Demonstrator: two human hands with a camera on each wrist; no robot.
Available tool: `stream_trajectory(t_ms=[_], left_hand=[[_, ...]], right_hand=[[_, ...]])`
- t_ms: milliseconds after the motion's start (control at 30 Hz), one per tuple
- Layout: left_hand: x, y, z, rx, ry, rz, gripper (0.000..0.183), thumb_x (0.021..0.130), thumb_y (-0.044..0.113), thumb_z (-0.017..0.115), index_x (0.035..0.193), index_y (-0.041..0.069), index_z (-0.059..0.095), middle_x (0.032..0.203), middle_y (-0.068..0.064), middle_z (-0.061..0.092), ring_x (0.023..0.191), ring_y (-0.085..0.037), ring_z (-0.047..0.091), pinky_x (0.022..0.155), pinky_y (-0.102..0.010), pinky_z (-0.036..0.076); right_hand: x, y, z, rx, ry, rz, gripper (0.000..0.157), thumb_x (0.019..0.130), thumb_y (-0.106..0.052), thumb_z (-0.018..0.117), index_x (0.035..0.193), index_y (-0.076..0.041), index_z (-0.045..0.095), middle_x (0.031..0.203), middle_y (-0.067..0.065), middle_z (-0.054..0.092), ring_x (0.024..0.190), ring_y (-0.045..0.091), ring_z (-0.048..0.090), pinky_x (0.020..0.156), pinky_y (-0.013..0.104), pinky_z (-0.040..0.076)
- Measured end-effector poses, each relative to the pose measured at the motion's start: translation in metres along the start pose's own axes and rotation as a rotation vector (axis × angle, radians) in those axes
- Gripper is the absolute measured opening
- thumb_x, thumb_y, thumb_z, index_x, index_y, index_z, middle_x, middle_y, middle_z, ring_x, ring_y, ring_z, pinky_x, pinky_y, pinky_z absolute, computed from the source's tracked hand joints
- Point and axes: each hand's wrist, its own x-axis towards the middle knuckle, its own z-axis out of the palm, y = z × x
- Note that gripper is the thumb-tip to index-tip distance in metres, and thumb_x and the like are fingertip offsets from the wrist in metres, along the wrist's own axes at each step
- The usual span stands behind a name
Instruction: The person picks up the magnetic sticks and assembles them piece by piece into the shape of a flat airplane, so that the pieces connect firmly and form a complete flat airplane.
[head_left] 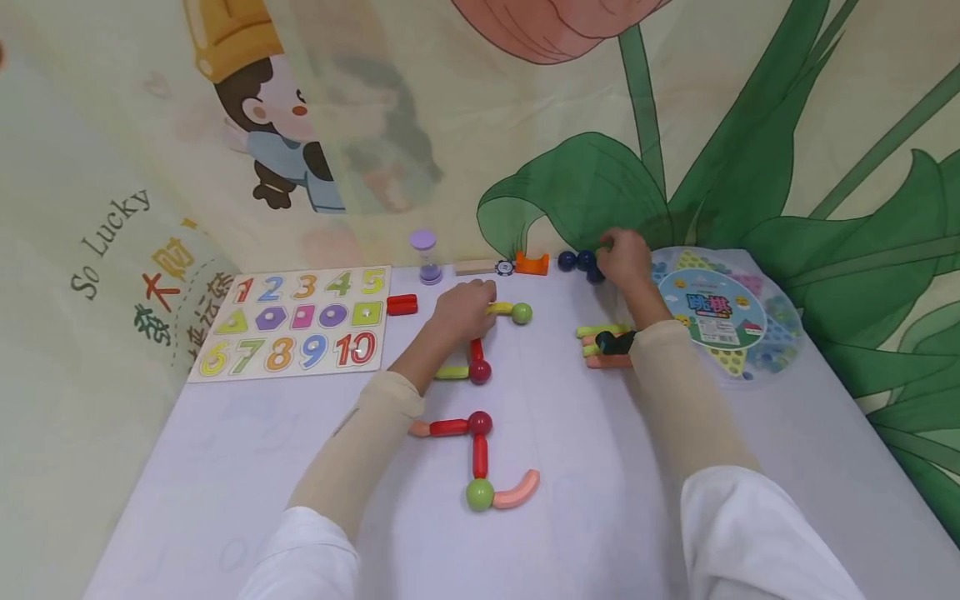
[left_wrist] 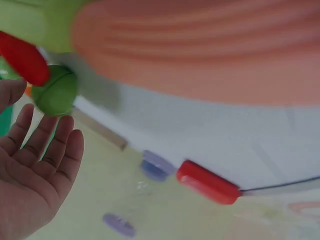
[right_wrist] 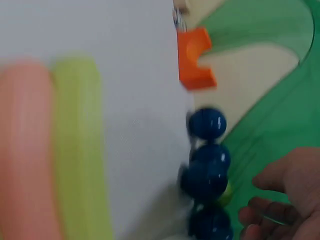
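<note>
Head view: our left hand (head_left: pixel 467 310) is over a red stick (head_left: pixel 477 349), mid-table; our right hand (head_left: pixel 628 257) is beside dark blue balls (head_left: pixel 586 260), far right.
Left fingertips are at a green ball (left_wrist: pixel 56 92); we can't tell if they pinch it. Right thumb and fingers spread apart; orange block (head_left: pixel 532 264) left of the balls.
</note>
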Motion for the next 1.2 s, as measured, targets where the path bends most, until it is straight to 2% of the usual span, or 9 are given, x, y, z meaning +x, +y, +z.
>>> stream_trajectory(t_ms=[167,300,433,567,700,800,967,1067,1200], left_hand=[[-0.043,0.028,-0.01,0.002,-0.01,0.187,0.027,0.083,0.031,0.063,0.106,0.016,0.063,0.096,0.0,0.06,0.082,-0.014,0.048,0.069,-0.027,0.045],[-0.093,0.054,-0.011,-0.051,-0.104,0.378,0.032,0.078,0.038,0.069,0.103,0.019,0.067,0.094,0.004,0.063,0.083,-0.01,0.048,0.07,-0.024,0.043],[-0.138,0.065,-0.001,-0.017,-0.171,0.517,0.037,0.072,0.046,0.071,0.101,0.023,0.068,0.089,0.01,0.06,0.083,-0.008,0.047,0.07,-0.023,0.04],[-0.17,0.064,0.007,0.051,-0.152,0.546,0.045,0.066,0.051,0.074,0.101,0.024,0.068,0.094,0.01,0.057,0.092,-0.01,0.045,0.074,-0.026,0.039],[-0.187,0.059,0.012,0.077,-0.118,0.545,0.047,0.06,0.047,0.079,0.1,0.024,0.068,0.096,0.008,0.056,0.096,-0.012,0.043,0.076,-0.027,0.039],[-0.191,0.055,0.016,0.1,-0.103,0.55,0.04,0.061,0.04,0.081,0.097,0.026,0.069,0.096,0.008,0.055,0.094,-0.012,0.042,0.075,-0.027,0.04],[-0.189,0.052,0.019,0.098,-0.083,0.566,0.034,0.063,0.037,0.081,0.095,0.028,0.07,0.095,0.008,0.055,0.087,-0.011,0.044,0.071,-0.024,0.039],[-0.188,0.053,0.02,0.079,-0.076,0.58,0.035,0.064,0.038,0.08,0.096,0.028,0.07,0.094,0.009,0.056,0.084,-0.009,0.045,0.071,-0.021,0.04],[-0.188,0.054,0.021,0.074,-0.1,0.56,0.037,0.065,0.04,0.079,0.098,0.028,0.07,0.095,0.008,0.056,0.085,-0.009,0.046,0.073,-0.022,0.041]], right_hand=[[0.011,0.019,-0.006,-0.115,-0.096,0.083,0.037,0.087,-0.016,0.051,0.121,-0.001,0.053,0.118,0.024,0.051,0.103,0.041,0.048,0.084,0.051,0.039],[0.013,0.021,-0.004,-0.146,-0.121,0.109,0.04,0.086,-0.017,0.055,0.122,0.0,0.051,0.117,0.025,0.051,0.103,0.042,0.048,0.084,0.052,0.038],[0.015,0.019,-0.002,-0.165,-0.128,0.128,0.041,0.086,-0.019,0.056,0.122,0.0,0.051,0.115,0.025,0.052,0.102,0.042,0.048,0.081,0.053,0.04],[0.014,0.017,-0.004,-0.15,-0.078,0.107,0.042,0.085,-0.02,0.056,0.122,-0.001,0.051,0.113,0.024,0.053,0.099,0.041,0.05,0.079,0.052,0.041],[-0.007,0.002,-0.013,-0.046,-0.071,-0.042,0.039,0.083,-0.018,0.056,0.118,-0.003,0.053,0.106,0.02,0.054,0.092,0.035,0.05,0.074,0.049,0.041],[-0.048,-0.021,-0.02,0.083,-0.262,-0.268,0.031,0.083,-0.016,0.059,0.113,-0.008,0.058,0.102,0.011,0.056,0.085,0.027,0.05,0.071,0.041,0.043],[-0.132,-0.043,-0.007,0.33,-0.787,-0.648,0.026,0.085,-0.007,0.06,0.11,-0.015,0.062,0.102,-0.004,0.057,0.08,0.018,0.052,0.069,0.028,0.047],[-0.171,-0.045,0.008,0.35,-0.984,-0.737,0.028,0.084,-0.006,0.06,0.109,-0.02,0.063,0.107,-0.006,0.052,0.083,0.014,0.051,0.069,0.025,0.047],[-0.203,-0.048,0.014,0.276,-1.044,-0.739,0.029,0.079,-0.013,0.068,0.103,-0.03,0.065,0.112,-0.006,0.045,0.089,0.01,0.048,0.071,0.022,0.046]])
